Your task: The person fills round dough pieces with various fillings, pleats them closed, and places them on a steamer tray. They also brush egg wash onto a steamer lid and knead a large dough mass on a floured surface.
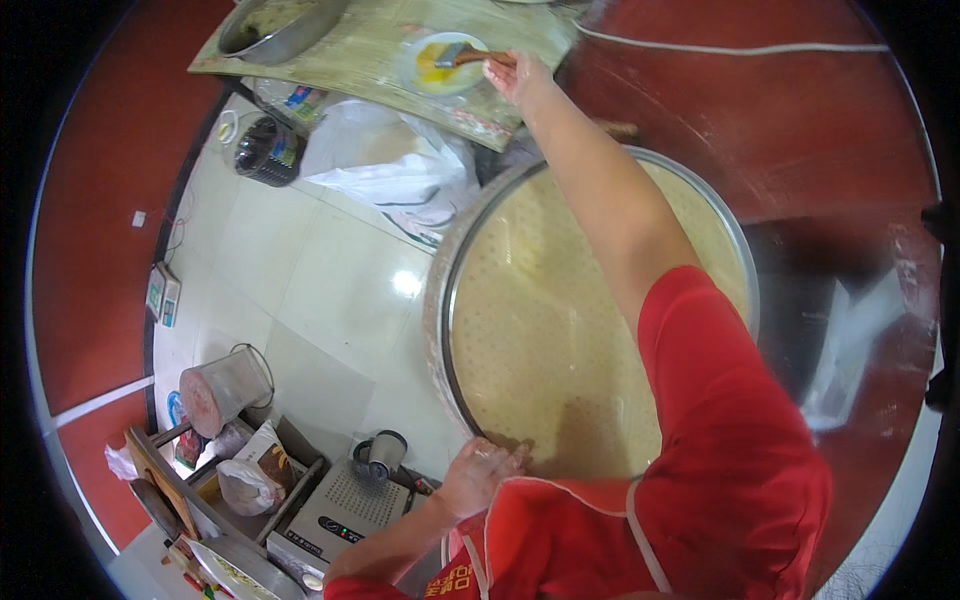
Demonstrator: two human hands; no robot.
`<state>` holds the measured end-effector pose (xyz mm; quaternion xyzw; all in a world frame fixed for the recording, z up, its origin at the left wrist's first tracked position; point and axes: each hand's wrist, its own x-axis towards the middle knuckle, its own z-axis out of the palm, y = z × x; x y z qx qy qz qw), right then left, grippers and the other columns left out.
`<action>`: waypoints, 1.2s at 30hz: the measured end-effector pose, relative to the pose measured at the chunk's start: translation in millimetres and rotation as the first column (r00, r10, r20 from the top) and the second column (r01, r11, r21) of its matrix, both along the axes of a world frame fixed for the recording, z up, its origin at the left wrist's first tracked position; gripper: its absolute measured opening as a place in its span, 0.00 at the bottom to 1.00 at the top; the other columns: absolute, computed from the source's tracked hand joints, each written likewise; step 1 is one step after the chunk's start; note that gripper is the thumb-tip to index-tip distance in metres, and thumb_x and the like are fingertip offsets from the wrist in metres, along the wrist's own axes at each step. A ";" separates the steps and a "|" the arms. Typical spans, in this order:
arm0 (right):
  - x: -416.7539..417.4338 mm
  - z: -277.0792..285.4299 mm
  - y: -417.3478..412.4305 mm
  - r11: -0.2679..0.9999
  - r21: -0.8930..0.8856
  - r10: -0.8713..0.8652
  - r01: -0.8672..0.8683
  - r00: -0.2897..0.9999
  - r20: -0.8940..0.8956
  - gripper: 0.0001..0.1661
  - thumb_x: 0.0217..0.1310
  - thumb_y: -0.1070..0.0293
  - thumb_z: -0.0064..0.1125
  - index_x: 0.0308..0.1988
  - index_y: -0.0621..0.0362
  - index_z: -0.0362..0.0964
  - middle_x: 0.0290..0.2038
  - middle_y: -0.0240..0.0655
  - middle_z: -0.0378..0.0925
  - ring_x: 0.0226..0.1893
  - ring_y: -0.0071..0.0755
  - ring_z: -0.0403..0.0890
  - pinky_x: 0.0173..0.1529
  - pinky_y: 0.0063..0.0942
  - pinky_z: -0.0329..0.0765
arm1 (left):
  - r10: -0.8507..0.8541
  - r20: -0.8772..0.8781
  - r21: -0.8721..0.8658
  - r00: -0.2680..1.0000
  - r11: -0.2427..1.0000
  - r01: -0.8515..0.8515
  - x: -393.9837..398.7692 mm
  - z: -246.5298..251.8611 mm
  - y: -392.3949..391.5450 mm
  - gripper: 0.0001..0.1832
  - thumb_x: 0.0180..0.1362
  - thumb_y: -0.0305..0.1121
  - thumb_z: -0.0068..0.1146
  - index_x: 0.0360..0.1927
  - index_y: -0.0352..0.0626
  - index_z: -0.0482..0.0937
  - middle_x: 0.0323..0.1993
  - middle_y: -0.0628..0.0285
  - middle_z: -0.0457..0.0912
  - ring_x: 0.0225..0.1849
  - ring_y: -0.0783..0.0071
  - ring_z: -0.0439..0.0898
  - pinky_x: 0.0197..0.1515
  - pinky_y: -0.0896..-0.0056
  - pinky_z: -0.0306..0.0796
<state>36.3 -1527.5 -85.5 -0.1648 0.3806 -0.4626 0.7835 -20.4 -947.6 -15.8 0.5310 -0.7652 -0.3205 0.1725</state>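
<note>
My right hand (517, 75) reaches far forward, gripping the brown wooden handle of a flat brush (454, 55). Its bristles rest in a white bowl (478, 75) of yellow liquid, probably oil or egg. Below my arm is a large round pan (442, 322) with a metal rim, filled by a wide, pale yellow sheet, apparently dough, dotted with small marks (555, 315). At the pan's near left edge is my left hand (484, 472); its fingers lie along the rim and the dough, and whether they pinch anything is not clear.
The bowl stands on a worn board (360, 45) beside a metal basin (285, 34). Left of the pan are a white sack (390, 154), a dark-filled plastic jug (270, 154) and a bucket (225, 390). A perforated metal appliance (352, 502) and steel cup (388, 452) are near my left arm.
</note>
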 end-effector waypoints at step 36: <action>-316.6 114.5 174.9 0.842 -0.226 -0.014 -0.490 0.399 -0.917 0.14 0.59 0.60 0.60 0.35 0.62 0.76 0.25 0.36 0.80 0.26 0.21 0.80 0.32 0.21 0.77 | 0.183 0.263 -0.298 0.947 0.949 -0.100 7.0 2.4 -149.0 0.18 0.46 0.29 0.60 0.44 0.41 0.78 0.46 0.54 0.77 0.45 0.52 0.75 0.49 0.55 0.68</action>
